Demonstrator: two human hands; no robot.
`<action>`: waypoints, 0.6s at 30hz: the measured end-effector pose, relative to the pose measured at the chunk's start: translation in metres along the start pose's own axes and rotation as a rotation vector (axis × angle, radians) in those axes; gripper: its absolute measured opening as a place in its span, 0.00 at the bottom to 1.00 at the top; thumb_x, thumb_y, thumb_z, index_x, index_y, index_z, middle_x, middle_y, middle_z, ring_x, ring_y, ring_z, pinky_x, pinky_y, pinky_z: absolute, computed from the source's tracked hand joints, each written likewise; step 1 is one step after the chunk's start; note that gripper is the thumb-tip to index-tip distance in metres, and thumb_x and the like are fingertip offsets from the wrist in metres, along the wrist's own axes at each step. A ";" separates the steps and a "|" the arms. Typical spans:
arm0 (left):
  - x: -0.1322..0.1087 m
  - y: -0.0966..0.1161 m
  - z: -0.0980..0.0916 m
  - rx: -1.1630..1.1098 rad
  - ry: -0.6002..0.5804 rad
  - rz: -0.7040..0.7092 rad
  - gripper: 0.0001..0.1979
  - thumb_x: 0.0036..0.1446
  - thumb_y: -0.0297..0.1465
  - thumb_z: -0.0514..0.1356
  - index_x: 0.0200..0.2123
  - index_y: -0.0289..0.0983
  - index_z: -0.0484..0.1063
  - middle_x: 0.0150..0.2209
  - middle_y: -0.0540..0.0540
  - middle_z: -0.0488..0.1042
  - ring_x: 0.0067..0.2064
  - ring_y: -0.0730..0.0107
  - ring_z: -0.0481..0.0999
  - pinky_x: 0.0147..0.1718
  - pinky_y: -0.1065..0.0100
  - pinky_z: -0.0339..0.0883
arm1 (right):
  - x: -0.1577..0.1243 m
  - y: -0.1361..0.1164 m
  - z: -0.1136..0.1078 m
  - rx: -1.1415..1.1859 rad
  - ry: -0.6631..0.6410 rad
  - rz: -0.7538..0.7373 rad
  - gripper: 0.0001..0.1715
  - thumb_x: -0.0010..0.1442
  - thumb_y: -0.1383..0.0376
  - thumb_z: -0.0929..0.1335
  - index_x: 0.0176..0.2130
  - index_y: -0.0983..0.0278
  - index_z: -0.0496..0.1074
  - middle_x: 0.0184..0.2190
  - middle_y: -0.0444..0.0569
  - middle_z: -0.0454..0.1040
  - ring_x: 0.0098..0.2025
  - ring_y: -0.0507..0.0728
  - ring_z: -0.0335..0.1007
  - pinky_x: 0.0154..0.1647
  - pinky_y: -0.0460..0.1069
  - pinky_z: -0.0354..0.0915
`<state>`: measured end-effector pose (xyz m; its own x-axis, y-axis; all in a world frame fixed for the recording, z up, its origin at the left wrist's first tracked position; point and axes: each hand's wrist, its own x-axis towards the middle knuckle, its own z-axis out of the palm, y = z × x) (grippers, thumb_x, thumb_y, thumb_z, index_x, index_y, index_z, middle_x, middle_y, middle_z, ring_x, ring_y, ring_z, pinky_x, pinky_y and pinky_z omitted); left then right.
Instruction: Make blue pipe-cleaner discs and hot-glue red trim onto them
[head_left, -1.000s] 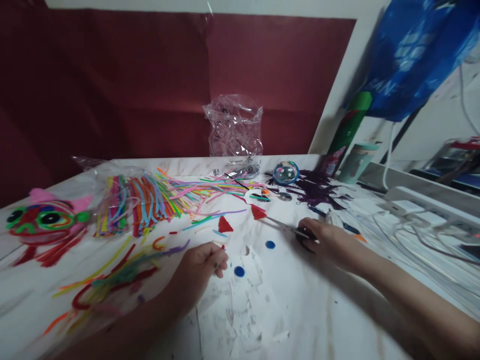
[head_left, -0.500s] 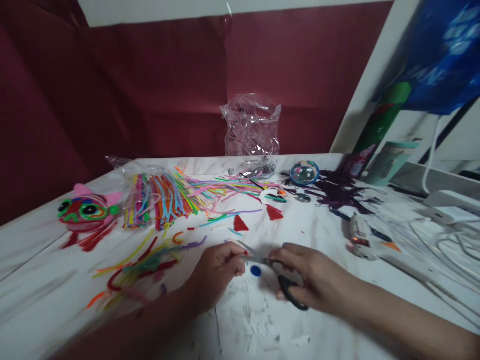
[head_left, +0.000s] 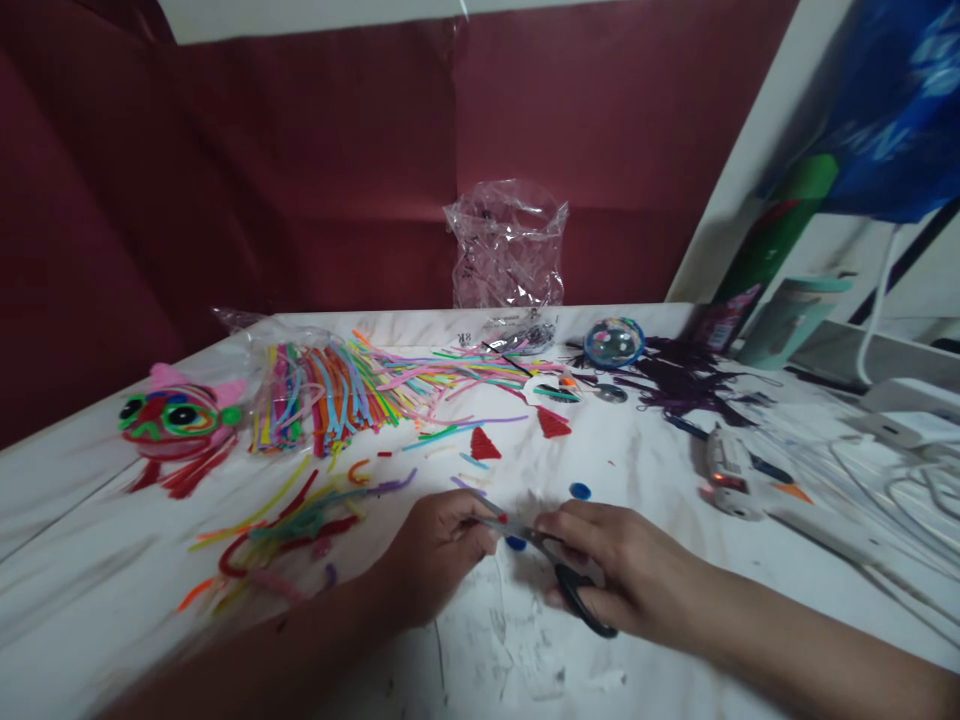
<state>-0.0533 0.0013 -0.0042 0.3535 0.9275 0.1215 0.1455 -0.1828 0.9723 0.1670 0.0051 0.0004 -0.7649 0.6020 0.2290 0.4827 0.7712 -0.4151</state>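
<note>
My right hand (head_left: 611,555) is wrapped around the black-handled scissors (head_left: 581,595), whose blades point left toward my other hand. My left hand (head_left: 442,550) is closed in a pinch at the blades, where a small red piece (head_left: 502,519) shows beside its fingertips; the rest of what it pinches is hidden. Beneath the blades lies a blue disc (head_left: 516,544), partly covered. Another blue disc (head_left: 580,491) rests just beyond my right hand. Two red fuzzy triangles, a left one (head_left: 484,444) and a right one (head_left: 553,422), lie farther back.
Left stands a colourful pipe-cleaner figure (head_left: 176,415), near a bag of pipe cleaners (head_left: 300,400) and loose offcuts (head_left: 300,530). A clear plastic bag (head_left: 510,250), a transparent dome (head_left: 613,343) and purple strands (head_left: 682,375) are at the back. A glue gun (head_left: 729,470) and white cables (head_left: 885,490) occupy the right.
The scissor blades look closer together, and the handles have dropped slightly. The blue disc beyond my right hand is now uncovered. The whole view has shifted a little.
</note>
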 end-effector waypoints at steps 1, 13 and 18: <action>0.000 0.000 0.000 -0.002 -0.004 0.006 0.03 0.45 0.26 0.56 0.23 0.34 0.70 0.22 0.53 0.67 0.27 0.75 0.63 0.28 0.73 0.56 | 0.000 0.000 0.000 -0.001 -0.005 -0.001 0.16 0.59 0.59 0.64 0.45 0.66 0.65 0.31 0.50 0.70 0.30 0.54 0.66 0.31 0.47 0.63; -0.002 0.000 0.002 -0.021 -0.050 -0.039 0.03 0.45 0.26 0.57 0.22 0.34 0.69 0.21 0.53 0.64 0.26 0.76 0.61 0.27 0.73 0.54 | -0.007 0.009 0.010 -0.186 0.055 -0.077 0.17 0.55 0.70 0.62 0.46 0.68 0.65 0.30 0.52 0.70 0.31 0.57 0.66 0.32 0.50 0.64; 0.001 -0.001 0.001 -0.017 -0.003 -0.073 0.05 0.46 0.28 0.57 0.22 0.34 0.70 0.20 0.53 0.63 0.24 0.76 0.59 0.25 0.73 0.53 | -0.009 0.007 0.014 -0.197 0.096 -0.092 0.13 0.56 0.71 0.61 0.42 0.66 0.66 0.26 0.49 0.70 0.27 0.55 0.66 0.29 0.48 0.62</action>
<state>-0.0521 0.0021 -0.0049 0.3452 0.9372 0.0499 0.1553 -0.1094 0.9818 0.1715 0.0017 -0.0171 -0.7704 0.5366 0.3444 0.4937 0.8438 -0.2105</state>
